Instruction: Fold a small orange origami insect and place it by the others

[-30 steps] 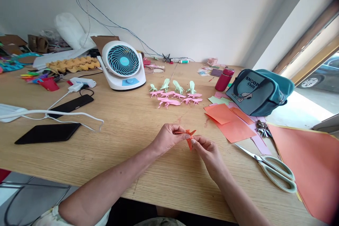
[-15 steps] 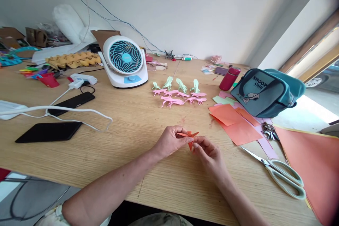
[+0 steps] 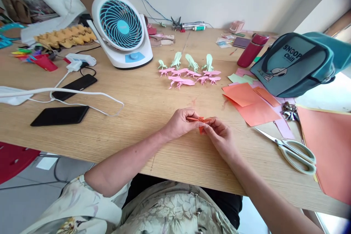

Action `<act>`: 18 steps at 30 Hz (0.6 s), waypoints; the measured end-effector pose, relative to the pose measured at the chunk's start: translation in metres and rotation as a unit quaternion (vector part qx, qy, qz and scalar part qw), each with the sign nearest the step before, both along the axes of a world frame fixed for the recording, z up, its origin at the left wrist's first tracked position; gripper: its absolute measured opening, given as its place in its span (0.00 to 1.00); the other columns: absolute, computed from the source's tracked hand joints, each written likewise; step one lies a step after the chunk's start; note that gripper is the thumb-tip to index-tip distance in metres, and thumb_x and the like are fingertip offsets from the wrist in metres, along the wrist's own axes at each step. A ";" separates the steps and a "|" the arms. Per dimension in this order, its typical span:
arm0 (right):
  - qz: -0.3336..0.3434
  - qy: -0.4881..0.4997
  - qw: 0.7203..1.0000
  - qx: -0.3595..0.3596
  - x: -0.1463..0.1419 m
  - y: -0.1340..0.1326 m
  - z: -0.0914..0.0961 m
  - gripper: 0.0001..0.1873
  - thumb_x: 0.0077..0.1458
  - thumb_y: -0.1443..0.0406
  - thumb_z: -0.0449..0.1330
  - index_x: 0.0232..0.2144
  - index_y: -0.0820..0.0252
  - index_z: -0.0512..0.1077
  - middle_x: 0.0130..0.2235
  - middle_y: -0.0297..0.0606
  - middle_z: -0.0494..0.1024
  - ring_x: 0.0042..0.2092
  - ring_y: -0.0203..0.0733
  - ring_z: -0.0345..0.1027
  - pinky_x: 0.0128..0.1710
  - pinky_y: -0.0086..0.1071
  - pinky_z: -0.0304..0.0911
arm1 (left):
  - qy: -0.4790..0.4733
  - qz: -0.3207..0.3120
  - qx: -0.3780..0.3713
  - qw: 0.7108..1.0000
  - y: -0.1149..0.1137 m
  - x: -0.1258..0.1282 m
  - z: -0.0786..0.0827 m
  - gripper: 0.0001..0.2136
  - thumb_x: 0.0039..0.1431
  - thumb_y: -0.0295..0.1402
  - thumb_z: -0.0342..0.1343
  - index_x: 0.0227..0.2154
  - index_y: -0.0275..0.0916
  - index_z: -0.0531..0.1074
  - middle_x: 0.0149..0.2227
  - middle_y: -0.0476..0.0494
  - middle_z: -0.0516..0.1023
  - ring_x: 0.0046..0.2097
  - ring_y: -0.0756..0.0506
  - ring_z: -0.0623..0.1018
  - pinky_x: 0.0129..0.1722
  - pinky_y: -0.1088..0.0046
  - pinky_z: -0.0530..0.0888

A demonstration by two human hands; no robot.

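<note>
A small folded orange paper figure (image 3: pixel 201 120) is pinched between both my hands just above the wooden table (image 3: pixel 142 109). My left hand (image 3: pixel 179 122) grips its left end with closed fingers. My right hand (image 3: pixel 221 137) pinches its right side and hides part of it. Beyond them stands a group of finished pink paper figures (image 3: pixel 189 76) and green paper figures (image 3: pixel 192 61). Loose orange paper sheets (image 3: pixel 248 104) lie to the right of my hands.
Scissors (image 3: pixel 290 148) and a large orange sheet (image 3: pixel 329 150) lie at the right. A teal bag (image 3: pixel 296 64) and red bottle (image 3: pixel 251 51) stand behind. A white desk fan (image 3: pixel 122 31), two black phones (image 3: pixel 60 116) and a white cable (image 3: pixel 82 93) occupy the left.
The camera has tilted down and moved closer, so my lap now shows. My hands have drawn closer together around the orange figure.
</note>
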State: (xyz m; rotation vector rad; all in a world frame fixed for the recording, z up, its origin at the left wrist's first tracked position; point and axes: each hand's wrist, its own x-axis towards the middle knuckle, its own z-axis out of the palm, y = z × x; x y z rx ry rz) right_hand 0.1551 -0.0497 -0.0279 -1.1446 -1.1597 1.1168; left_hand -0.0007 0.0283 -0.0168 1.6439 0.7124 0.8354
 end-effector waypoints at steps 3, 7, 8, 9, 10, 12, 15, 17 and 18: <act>-0.008 0.008 1.000 -0.007 -0.001 0.002 -0.002 0.15 0.54 0.51 0.65 0.32 0.55 0.71 0.28 0.34 0.75 0.31 0.39 0.68 0.35 0.34 0.65 | -0.009 -0.013 -0.029 0.999 0.001 0.001 -0.002 0.18 0.48 0.46 0.68 0.26 0.33 0.74 0.28 0.45 0.76 0.31 0.48 0.77 0.32 0.74 0.71; -0.015 0.004 1.000 -0.002 -0.003 0.003 -0.003 0.16 0.53 0.50 0.65 0.30 0.55 0.70 0.28 0.34 0.74 0.31 0.40 0.68 0.34 0.34 0.66 | -0.015 -0.026 -0.054 0.998 0.001 0.001 -0.001 0.20 0.48 0.48 0.68 0.27 0.34 0.73 0.28 0.46 0.76 0.31 0.48 0.77 0.31 0.75 0.72; -0.016 0.003 1.000 0.002 -0.003 0.003 -0.003 0.16 0.54 0.51 0.65 0.30 0.55 0.70 0.28 0.34 0.74 0.31 0.40 0.68 0.34 0.34 0.65 | -0.015 -0.025 -0.046 0.998 0.001 0.000 0.000 0.20 0.48 0.48 0.68 0.25 0.34 0.73 0.27 0.47 0.76 0.30 0.49 0.77 0.31 0.75 0.71; -0.015 0.002 1.000 0.006 -0.003 0.003 -0.004 0.15 0.55 0.52 0.65 0.31 0.55 0.70 0.29 0.34 0.74 0.31 0.40 0.68 0.34 0.33 0.65 | -0.009 -0.022 -0.028 0.999 0.001 0.000 0.002 0.19 0.48 0.47 0.68 0.24 0.34 0.73 0.26 0.47 0.75 0.30 0.50 0.76 0.30 0.76 0.71; -0.011 0.003 1.000 0.012 -0.004 0.002 -0.004 0.13 0.56 0.53 0.64 0.32 0.55 0.70 0.29 0.34 0.74 0.32 0.39 0.68 0.34 0.33 0.65 | -0.009 -0.017 -0.014 1.000 0.001 -0.001 0.003 0.19 0.49 0.46 0.68 0.23 0.33 0.73 0.26 0.47 0.74 0.29 0.50 0.75 0.29 0.77 0.70; -0.012 0.007 1.000 0.013 -0.003 0.002 -0.005 0.11 0.57 0.55 0.64 0.34 0.54 0.70 0.31 0.35 0.74 0.33 0.39 0.68 0.35 0.33 0.66 | -0.007 -0.013 -0.006 1.000 0.001 -0.001 0.006 0.18 0.50 0.45 0.68 0.22 0.33 0.73 0.26 0.47 0.74 0.29 0.51 0.75 0.29 0.77 0.70; 0.001 0.011 1.000 0.010 -0.002 0.002 -0.005 0.10 0.59 0.56 0.63 0.37 0.54 0.70 0.33 0.35 0.74 0.34 0.40 0.69 0.36 0.33 0.67 | -0.009 -0.009 -0.047 0.999 -0.001 0.000 0.007 0.18 0.50 0.45 0.67 0.23 0.34 0.73 0.26 0.47 0.74 0.29 0.49 0.77 0.29 0.76 0.72; 0.005 0.012 1.000 0.008 -0.002 0.002 -0.005 0.09 0.59 0.57 0.62 0.38 0.55 0.70 0.33 0.36 0.74 0.34 0.39 0.69 0.36 0.33 0.67 | -0.018 -0.008 -0.076 0.997 -0.003 0.002 0.007 0.18 0.49 0.46 0.67 0.24 0.34 0.73 0.27 0.47 0.76 0.29 0.49 0.77 0.29 0.75 0.73; 0.004 0.012 1.000 0.008 -0.001 0.002 -0.005 0.09 0.60 0.57 0.62 0.38 0.55 0.71 0.33 0.36 0.74 0.34 0.39 0.69 0.36 0.32 0.67 | -0.022 -0.008 -0.085 0.996 -0.003 0.003 0.007 0.18 0.49 0.46 0.67 0.25 0.34 0.73 0.27 0.47 0.76 0.29 0.48 0.78 0.30 0.75 0.73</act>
